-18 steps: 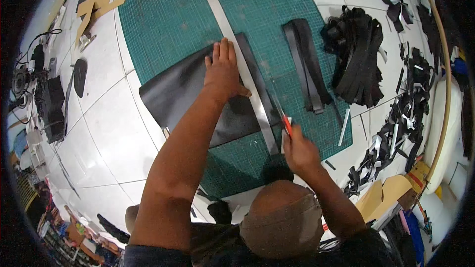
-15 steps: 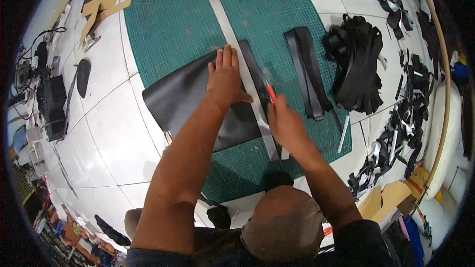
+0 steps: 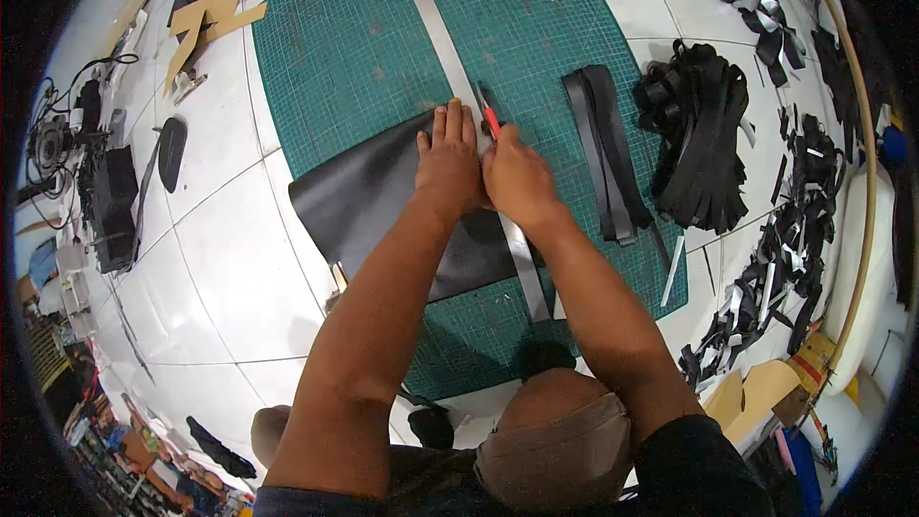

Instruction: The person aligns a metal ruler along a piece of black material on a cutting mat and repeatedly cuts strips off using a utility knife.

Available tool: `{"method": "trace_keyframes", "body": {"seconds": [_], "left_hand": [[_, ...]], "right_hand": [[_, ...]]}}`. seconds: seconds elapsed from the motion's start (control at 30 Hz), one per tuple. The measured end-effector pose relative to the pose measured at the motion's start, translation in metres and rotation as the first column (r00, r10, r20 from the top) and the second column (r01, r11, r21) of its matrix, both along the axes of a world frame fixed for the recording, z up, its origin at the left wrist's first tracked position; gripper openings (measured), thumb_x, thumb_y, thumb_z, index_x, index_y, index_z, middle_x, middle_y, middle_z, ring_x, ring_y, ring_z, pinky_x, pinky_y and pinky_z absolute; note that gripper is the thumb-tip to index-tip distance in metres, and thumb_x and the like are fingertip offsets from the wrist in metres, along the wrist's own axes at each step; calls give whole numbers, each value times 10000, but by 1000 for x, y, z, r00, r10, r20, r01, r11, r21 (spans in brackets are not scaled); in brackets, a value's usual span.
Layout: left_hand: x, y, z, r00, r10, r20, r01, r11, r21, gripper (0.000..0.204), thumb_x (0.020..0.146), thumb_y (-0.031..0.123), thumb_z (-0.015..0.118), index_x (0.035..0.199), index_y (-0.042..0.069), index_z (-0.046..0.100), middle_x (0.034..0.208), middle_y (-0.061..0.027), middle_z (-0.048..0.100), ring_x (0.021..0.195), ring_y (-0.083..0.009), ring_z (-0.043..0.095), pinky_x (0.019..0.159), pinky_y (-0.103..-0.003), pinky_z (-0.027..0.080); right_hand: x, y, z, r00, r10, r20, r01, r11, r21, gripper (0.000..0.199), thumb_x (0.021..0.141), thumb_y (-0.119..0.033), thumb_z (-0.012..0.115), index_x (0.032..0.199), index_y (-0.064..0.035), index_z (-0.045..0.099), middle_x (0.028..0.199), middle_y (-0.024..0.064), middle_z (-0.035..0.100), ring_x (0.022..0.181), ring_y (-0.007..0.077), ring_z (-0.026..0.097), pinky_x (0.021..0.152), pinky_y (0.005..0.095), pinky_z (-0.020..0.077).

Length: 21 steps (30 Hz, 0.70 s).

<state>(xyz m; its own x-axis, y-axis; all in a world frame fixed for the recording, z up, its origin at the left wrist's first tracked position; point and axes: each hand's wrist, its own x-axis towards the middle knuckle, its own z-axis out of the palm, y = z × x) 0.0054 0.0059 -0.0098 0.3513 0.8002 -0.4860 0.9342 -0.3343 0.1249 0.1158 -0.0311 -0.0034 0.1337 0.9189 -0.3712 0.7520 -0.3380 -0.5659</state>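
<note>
- Two hands work one cut: my left hand [image 3: 448,165] lies flat, fingers spread and pressed down on the steel ruler [image 3: 459,86], which runs along the right edge of the black leather sheet [image 3: 373,201].
- My right hand [image 3: 517,182] is closed around a red-handled knife [image 3: 491,122], its tip against the ruler's right side, just beyond my left fingertips.
- That grip is a firm pinch on the handle; the blade itself is too small for me to make out.
- The sheet lies on the green cutting mat [image 3: 364,48], its left corner hanging off onto the white tiled floor [image 3: 220,258].
- As for progress, I judge the cut to be near the far end of the sheet, with the knife close to the leather's top edge; whether the strip on the ruler's right side is fully free, I cannot tell.
- Much of the sheet to the left of the ruler is uncut, so plenty of material remains.
- Right of the ruler, a few long black strips [image 3: 603,148] lie side by side on the mat, apart from my hands.
- Farther right sits a heap of black straps [image 3: 699,144], and beyond it loose offcuts [image 3: 785,258] are scattered over the tiles.
- Cardboard pieces [image 3: 206,24] lie at the mat's far left corner, well apart.
</note>
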Motion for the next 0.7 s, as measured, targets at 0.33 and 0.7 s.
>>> {"method": "trace_keyframes", "body": {"seconds": [0.33, 0.7], "left_hand": [[6, 2, 7, 999, -39, -37, 39, 999, -14, 1398, 539, 499, 910, 1526, -28, 73, 1614, -177, 67, 1496, -354, 102, 1155, -554, 268], [-7, -4, 11, 994, 3, 114, -5, 1000, 18, 1451, 432, 501, 948, 1506, -50, 143, 1597, -217, 124, 1471, -417, 159, 1128, -594, 292]], "right_hand": [[9, 14, 19, 997, 74, 25, -67, 974, -217, 288, 942, -155, 443, 1155, 39, 435, 1029, 318, 647, 988, 501, 627, 865, 575, 491], [45, -201, 30, 992, 67, -102, -112, 834, -540, 372, 922, -184, 531, 1219, -39, 359, 951, 324, 642, 899, 496, 642, 758, 597, 495]]}}
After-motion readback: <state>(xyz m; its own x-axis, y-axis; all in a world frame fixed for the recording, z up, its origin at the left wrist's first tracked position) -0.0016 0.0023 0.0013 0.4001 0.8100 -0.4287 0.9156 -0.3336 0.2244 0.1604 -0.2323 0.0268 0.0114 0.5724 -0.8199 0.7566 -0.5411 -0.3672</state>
